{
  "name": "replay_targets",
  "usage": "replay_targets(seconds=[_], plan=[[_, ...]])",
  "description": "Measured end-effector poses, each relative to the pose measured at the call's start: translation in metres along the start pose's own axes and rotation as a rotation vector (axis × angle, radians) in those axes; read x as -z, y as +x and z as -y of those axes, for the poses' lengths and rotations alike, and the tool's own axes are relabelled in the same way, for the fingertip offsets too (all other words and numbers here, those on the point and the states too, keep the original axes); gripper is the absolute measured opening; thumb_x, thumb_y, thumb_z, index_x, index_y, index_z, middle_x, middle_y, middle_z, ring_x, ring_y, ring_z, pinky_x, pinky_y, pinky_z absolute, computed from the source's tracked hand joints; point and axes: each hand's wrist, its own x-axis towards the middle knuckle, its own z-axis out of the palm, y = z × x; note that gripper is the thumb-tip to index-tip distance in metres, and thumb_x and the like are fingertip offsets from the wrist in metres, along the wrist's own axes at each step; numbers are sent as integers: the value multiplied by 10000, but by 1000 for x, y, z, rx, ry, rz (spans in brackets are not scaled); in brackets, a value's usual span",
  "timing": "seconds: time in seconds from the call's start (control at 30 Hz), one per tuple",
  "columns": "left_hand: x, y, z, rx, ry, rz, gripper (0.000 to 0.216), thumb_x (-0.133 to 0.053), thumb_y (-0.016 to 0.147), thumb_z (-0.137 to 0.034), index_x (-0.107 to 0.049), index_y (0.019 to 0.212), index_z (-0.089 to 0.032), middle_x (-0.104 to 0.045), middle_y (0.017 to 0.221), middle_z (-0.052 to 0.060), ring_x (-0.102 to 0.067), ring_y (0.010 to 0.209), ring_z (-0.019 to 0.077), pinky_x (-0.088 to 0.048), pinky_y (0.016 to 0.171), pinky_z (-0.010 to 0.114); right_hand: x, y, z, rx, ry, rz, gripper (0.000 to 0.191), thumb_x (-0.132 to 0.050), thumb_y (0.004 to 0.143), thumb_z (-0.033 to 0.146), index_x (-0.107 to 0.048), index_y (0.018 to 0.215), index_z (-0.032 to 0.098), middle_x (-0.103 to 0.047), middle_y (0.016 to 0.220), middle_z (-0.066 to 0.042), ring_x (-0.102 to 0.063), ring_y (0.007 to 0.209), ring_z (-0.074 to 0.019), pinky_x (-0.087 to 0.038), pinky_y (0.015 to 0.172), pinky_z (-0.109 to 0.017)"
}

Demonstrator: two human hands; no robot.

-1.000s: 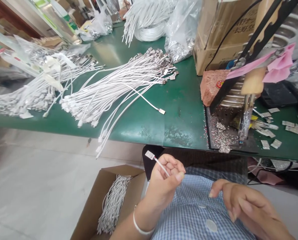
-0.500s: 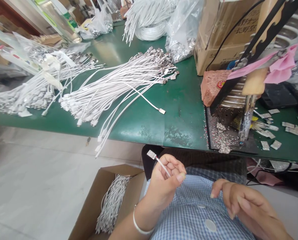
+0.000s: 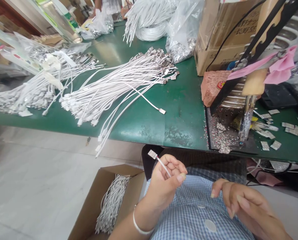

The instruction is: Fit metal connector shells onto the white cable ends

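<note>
In my left hand [image 3: 167, 176], closed in front of my lap, is a white USB cable [image 3: 164, 165]. Its metal plug points up and to the left, with thin coloured wires showing behind it; the rest of the cable is hidden by the hand. My right hand [image 3: 246, 200] hovers over my checked shirt, fingers bent and apart, with nothing visible in it. On the green table [image 3: 184, 123] ahead lies a large heap of similar cables [image 3: 118, 86], metal plugs to the right. One cable lies apart with its plug nearer me.
A hand press [image 3: 245, 113] with metal scraps at its base stands right, beside a brick [image 3: 214, 85]. Loose metal shells [image 3: 276, 145] lie further right. An open carton [image 3: 88, 206] holding cables sits below left. Behind are a cardboard box [image 3: 224, 36] and a plastic bag [image 3: 181, 40].
My hands and the held cable have hardly moved. At the far top of the table, part of another person has come into view.
</note>
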Motion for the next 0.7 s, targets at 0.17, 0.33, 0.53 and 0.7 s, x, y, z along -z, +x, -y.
replay_targets(seconds=[0.17,0.33,0.53,0.7], plan=[[2,0,-1,-8,-24,15,220,-784,774,-138,-599,888,-173,-748,829,17,-415,459,-7,-300,446,111,0,0,0,-9,-19,-13,384,-508,942,462,-679,683,236,-548,612,-34,-594,814,-240,-482,757,-340],[4,0,0,0,-60,2,205,-767,786,-162,-595,894,-187,-777,881,48,-292,395,-11,-199,396,129,0,-3,-1,-53,-4,-32,375,-513,936,461,-679,679,244,-542,620,-32,-587,829,-245,-474,775,-354],[1,0,-4,-15,-25,-18,185,-769,775,-191,-613,874,-190,-760,845,42,-279,403,0,-214,408,145,0,-3,-1,-56,-6,-7,375,-500,943,467,-674,692,251,-538,633,-30,-582,838,-239,-472,787,-348],[15,-22,-51,-175,135,-66,205,-767,773,-303,-686,919,-185,-660,752,17,-339,459,23,-260,437,160,8,-7,-6,-84,-31,-10,386,-499,935,483,-689,693,249,-559,640,-48,-595,853,-262,-481,814,-386]])
